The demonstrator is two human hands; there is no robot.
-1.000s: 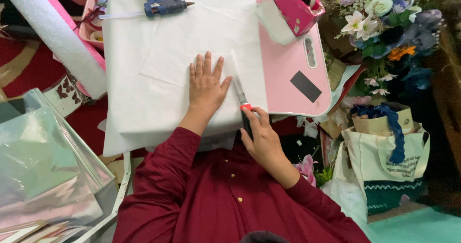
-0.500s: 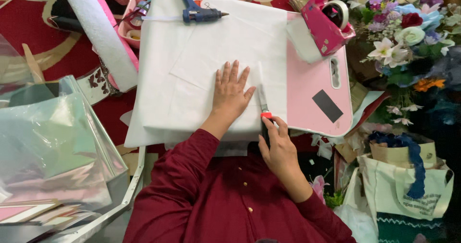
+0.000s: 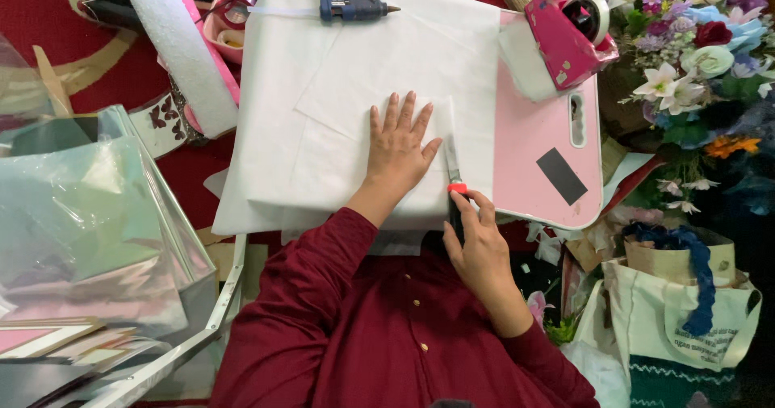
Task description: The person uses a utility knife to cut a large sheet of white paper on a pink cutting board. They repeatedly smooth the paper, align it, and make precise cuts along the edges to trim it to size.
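Head view: left hand [image 3: 397, 146] flat, fingers spread, pressing white paper [image 3: 355, 77]; right hand [image 3: 478, 242] gripping utility knife [image 3: 454, 184].

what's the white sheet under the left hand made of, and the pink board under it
White sheet: looks like thin matte paper or tissue, with soft creases and layers showing through. Pink board: probably smooth rigid plastic, with a slight sheen, rounded corner and moulded handle slot.

Matt white paper [image 3: 363, 93] lies smooth, faintly creased, across the glossy pink plastic board [image 3: 537, 154]. The knife [image 3: 454, 178] shows a thin metal blade and a dark plastic grip with a red tip. Blue plastic glue gun [image 3: 347, 4], metal nozzle. Dark red cloth sleeve [image 3: 323, 295], soft and matt. Shiny clear film sheets [image 3: 89, 230] on the left, iridescent.
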